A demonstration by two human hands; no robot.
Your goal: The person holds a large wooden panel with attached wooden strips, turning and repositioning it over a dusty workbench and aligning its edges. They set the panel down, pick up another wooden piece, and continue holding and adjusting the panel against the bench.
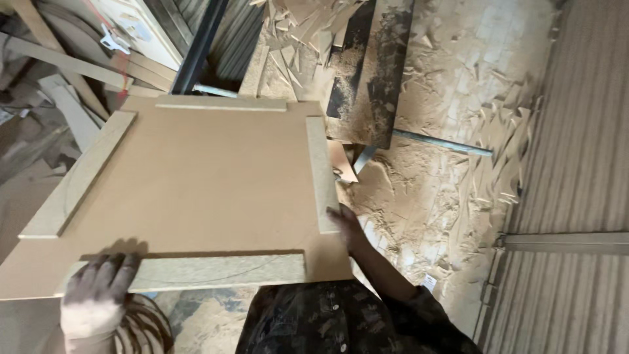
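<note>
I hold a large brown fibreboard panel flat in front of me. Pale chipboard strips lie along its sides: a near strip, a left strip, a far strip and a right strip. My left hand, in a dusty glove, grips the panel's near left edge over the end of the near strip. My right hand holds the panel's right edge beside the near end of the right strip.
Sawdust and wood offcuts cover the floor to the right. A dark dusty board lies beyond the panel. Ribbed panelling runs along the right. Boards and timber lean at the upper left.
</note>
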